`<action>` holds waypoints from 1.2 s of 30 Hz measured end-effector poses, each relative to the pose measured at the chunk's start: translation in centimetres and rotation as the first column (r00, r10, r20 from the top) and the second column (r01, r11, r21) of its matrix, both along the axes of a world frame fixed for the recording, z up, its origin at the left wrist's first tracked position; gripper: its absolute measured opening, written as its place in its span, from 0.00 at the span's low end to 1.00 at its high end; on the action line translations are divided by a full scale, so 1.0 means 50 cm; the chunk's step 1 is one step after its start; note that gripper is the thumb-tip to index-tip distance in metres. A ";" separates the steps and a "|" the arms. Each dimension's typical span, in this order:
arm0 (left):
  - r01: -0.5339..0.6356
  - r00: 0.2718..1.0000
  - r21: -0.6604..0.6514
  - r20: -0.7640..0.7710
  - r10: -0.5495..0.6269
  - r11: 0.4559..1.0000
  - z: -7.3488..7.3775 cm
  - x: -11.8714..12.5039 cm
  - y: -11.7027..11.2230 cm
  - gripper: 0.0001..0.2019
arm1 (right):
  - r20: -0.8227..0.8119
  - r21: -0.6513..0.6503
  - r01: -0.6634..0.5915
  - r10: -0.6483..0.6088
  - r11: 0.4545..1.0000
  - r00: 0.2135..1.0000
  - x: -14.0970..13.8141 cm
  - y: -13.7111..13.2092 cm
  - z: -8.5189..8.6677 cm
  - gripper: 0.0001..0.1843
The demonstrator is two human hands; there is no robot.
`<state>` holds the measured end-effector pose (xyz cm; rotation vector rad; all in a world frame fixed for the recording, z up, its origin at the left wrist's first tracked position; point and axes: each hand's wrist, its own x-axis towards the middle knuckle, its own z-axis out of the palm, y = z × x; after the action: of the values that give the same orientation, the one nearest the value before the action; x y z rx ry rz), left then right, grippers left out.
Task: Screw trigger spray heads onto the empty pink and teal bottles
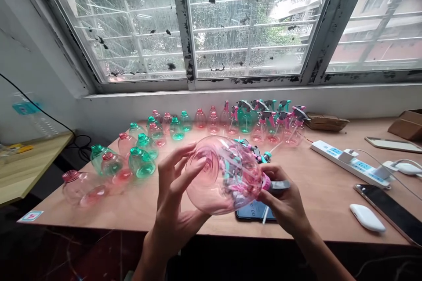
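Observation:
A clear pink spray bottle [207,191] is held on its side above the table, its round base turned towards the left. My left hand [173,202] wraps around the base end, fingers over the top and thumb underneath. At the neck, my right hand [286,204] grips the trigger spray head [266,181], whose pink collar and grey lever show between the fingers. Behind the bottle lies a pile of loose green, pink and dark spray heads [252,147], partly hidden. Beneath my hands, a phone [245,216] with a lit screen is partly covered.
Several open pink and green bottles [142,164] stand on the left of the table. Several bottles with spray heads [260,129] line the back. To the right are a power strip [349,162], a dark phone [389,210], a white case [367,217] and a cardboard box [407,125].

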<state>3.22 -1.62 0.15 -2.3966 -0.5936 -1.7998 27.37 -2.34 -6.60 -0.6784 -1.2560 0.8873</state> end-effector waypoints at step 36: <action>0.071 0.995 -0.065 -0.066 -0.076 0.995 0.005 -0.014 -0.014 0.41 | 0.189 0.180 0.054 -0.088 0.982 0.978 0.023 -0.012 -0.011 0.14</action>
<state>2.50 -2.31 0.43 -2.5417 -0.5698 -1.7432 28.51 -2.92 -7.16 -0.6783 -1.4580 0.6537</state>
